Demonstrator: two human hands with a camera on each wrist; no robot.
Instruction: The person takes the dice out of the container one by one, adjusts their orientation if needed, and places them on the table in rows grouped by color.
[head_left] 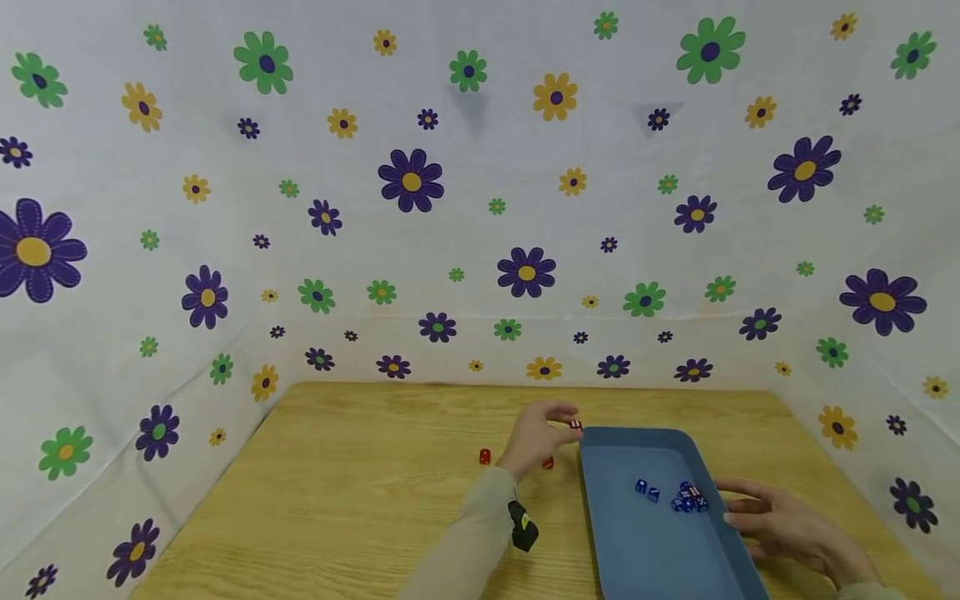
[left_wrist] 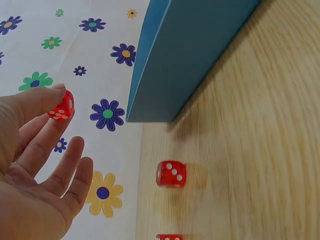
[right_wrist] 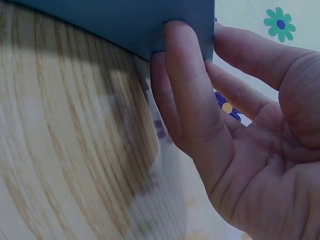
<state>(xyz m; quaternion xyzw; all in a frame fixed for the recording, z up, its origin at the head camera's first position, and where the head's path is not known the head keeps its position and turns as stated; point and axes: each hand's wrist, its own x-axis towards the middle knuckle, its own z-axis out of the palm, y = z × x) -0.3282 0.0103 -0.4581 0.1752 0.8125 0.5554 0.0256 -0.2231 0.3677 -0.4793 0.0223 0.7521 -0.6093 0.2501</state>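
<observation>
My left hand pinches a red die between thumb and fingertip, beside the far left corner of a blue tray. Its other fingers curve loosely in the left wrist view. Two more red dice lie on the table: one die under the left hand, another die farther left. At the tray's right side is my right hand. In the right wrist view its fingers lie against the tray's outer wall, and the thumb tip is hidden behind the tray's edge.
Several blue dice sit inside the tray near its right wall, two of them a little apart. The wooden table is bounded at the back and sides by a white flowered curtain. A black watch-like band is on the left wrist.
</observation>
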